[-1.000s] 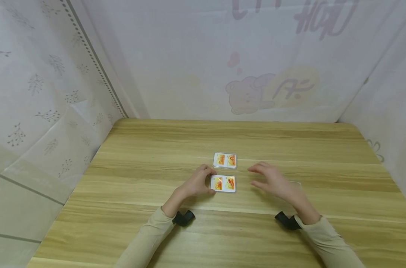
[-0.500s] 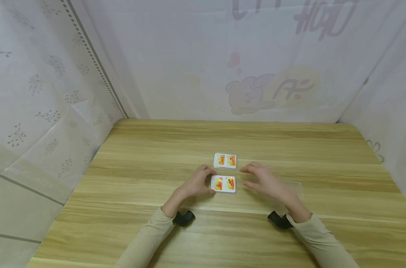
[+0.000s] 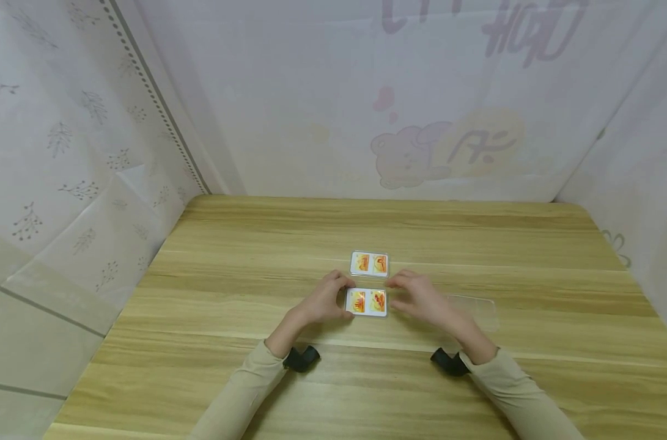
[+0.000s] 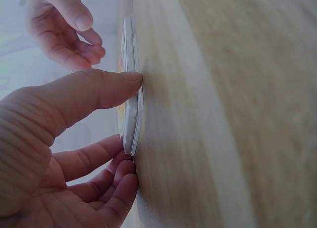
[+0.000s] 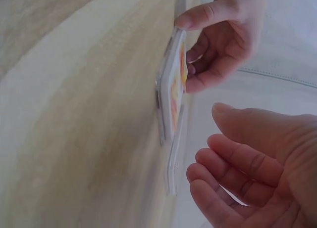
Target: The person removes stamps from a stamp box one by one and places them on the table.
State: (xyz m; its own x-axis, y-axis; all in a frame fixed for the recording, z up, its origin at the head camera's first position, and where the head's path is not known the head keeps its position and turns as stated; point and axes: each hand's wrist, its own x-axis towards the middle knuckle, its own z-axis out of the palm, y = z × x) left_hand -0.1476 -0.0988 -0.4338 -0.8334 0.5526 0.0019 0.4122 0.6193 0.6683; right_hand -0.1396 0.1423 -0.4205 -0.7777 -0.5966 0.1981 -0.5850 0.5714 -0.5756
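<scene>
A white card stack (image 3: 366, 302) with orange and yellow pictures lies in a shallow clear case in the middle of the wooden table. My left hand (image 3: 326, 298) grips its left end, thumb on the near edge and fingers at the far edge. The left wrist view shows the thumb (image 4: 116, 87) against the clear rim. Just off the stack's right end is my right hand (image 3: 421, 299), thumb and fingers apart and loosely bent. A gap parts that hand from the stack in the right wrist view. Behind lies a second picture card stack (image 3: 370, 263) in a clear case.
A flat clear plastic lid (image 3: 482, 313) lies to the right, partly behind the right hand and forearm. The wooden table (image 3: 256, 244) reaches back to a printed curtain (image 3: 289, 122). Each wrist wears a black strap-like mount (image 3: 302, 359).
My right hand has moved left, closer to the near card stack, uncovering more of the clear lid. The left hand and both card stacks stay in place.
</scene>
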